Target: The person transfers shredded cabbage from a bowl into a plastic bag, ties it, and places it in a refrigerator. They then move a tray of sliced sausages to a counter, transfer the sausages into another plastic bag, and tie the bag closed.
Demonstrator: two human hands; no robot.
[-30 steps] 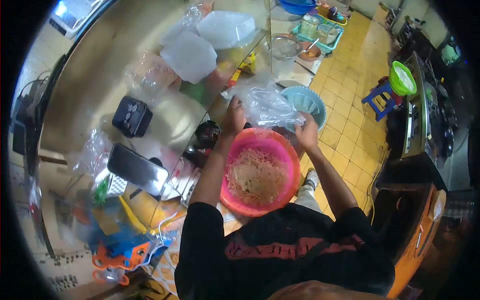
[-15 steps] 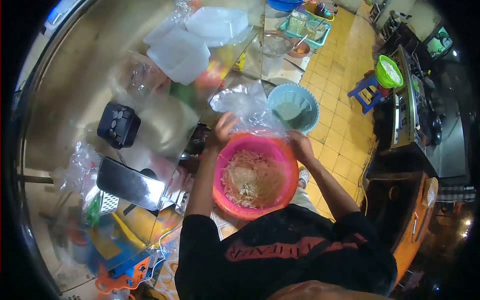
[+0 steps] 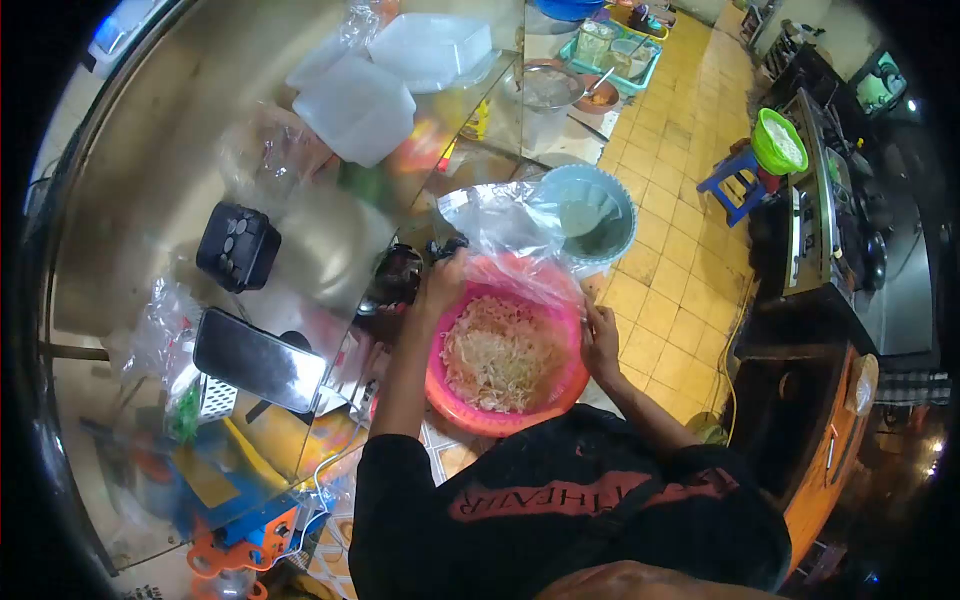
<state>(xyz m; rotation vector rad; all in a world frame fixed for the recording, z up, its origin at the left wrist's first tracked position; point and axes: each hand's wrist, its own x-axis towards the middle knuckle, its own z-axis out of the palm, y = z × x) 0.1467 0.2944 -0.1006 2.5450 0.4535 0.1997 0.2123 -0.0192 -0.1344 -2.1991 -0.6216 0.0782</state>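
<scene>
In front of my body sits a pink basin (image 3: 572, 375) nested in an orange one, with pale shredded food (image 3: 497, 360) inside. A clear plastic sheet (image 3: 505, 222) lies across the far rim and hangs partly over the opening. My left hand (image 3: 447, 280) grips the sheet's left edge beside the rim, its fingertips partly hidden. On the other side my right hand (image 3: 601, 335) pinches the sheet's right edge close to the basin's wall.
A light blue basin (image 3: 622, 225) of liquid stands just beyond the sheet. To the left are a phone (image 3: 260, 362), a black box of coins (image 3: 238, 248) and white trays (image 3: 355, 110). A green bowl (image 3: 770, 150) rests on a blue stool at right.
Both hands have come nearer to my body, down along the basin's sides. The plastic sheet has been drawn with them over the far part of the basin.
</scene>
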